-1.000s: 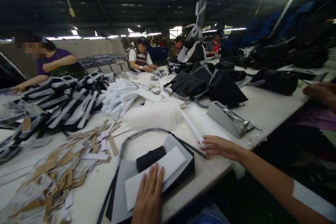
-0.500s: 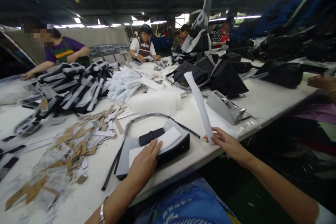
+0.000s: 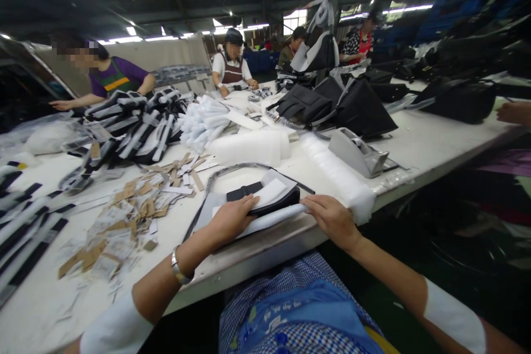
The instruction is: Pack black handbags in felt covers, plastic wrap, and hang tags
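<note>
A black handbag (image 3: 284, 199) with pale sheet wrapping lies at the table's near edge, a flat white piece (image 3: 271, 191) on top of it. My left hand (image 3: 232, 220) is closed on the bag, fingers over its top; its thumb is hidden. Along the bag's near side runs a long white foam strip (image 3: 277, 217). Its right end is pinched in my right hand (image 3: 332, 218), just off the bag's right corner. The strip's left end passes beneath my left hand, where I cannot see it. The wrapped bag strap (image 3: 240, 166) loops out behind the bag.
Brown and white tags (image 3: 133, 215) are heaped to the left. Behind them lie wrapped black straps (image 3: 136, 127) and white foam rolls (image 3: 203, 121). A grey tape dispenser (image 3: 357, 152) stands beside a white foam bundle (image 3: 340, 177) at right. Black bags (image 3: 357, 108) and several co-workers are farther back.
My right hand has brought the upright white strip down and left, laying it along the bag's near side. My left hand has shifted slightly up the bag. The view has moved a little.
</note>
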A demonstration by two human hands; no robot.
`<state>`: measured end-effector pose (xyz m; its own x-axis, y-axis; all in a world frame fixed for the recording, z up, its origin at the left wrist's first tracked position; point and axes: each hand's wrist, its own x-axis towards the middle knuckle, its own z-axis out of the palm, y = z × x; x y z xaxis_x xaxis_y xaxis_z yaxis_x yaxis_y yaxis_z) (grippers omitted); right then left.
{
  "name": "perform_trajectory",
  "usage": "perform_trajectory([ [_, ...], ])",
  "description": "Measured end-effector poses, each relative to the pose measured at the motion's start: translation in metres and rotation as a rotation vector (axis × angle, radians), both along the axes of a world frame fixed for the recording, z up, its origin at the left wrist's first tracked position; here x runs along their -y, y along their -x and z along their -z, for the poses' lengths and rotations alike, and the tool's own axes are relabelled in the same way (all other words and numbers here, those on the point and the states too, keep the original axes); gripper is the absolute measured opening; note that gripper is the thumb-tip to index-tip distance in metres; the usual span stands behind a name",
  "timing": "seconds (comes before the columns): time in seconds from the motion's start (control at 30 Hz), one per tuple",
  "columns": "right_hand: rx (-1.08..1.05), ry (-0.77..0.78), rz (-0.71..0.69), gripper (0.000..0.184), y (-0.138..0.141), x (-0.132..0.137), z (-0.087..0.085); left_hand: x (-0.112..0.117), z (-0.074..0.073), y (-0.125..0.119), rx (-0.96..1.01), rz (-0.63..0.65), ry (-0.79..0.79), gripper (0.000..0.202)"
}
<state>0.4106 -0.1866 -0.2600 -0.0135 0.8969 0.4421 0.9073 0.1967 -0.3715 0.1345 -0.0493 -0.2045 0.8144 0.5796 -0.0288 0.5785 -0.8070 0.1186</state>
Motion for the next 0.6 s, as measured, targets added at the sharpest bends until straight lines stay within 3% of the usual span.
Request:
perform_trajectory([
  [0.2,0.068,-0.141,0.041,0.027,0.019,-0.026,0.02,0.009,0.002,0.003,0.013,0.007,-0.068,0.056],
  [0.33,0.028,-0.231,0.105,0.023,0.022,-0.029,0.029,0.017,0.018,0.001,0.052,-0.008,-0.134,0.066],
  [0.47,0.044,-0.288,0.078,0.019,0.026,-0.022,0.017,0.027,0.041,-0.001,0.099,-0.05,-0.206,0.058],
  [0.6,0.174,-0.289,-0.164,0.041,0.027,-0.028,-0.007,0.032,0.057,0.0,0.153,-0.053,-0.304,0.054],
])
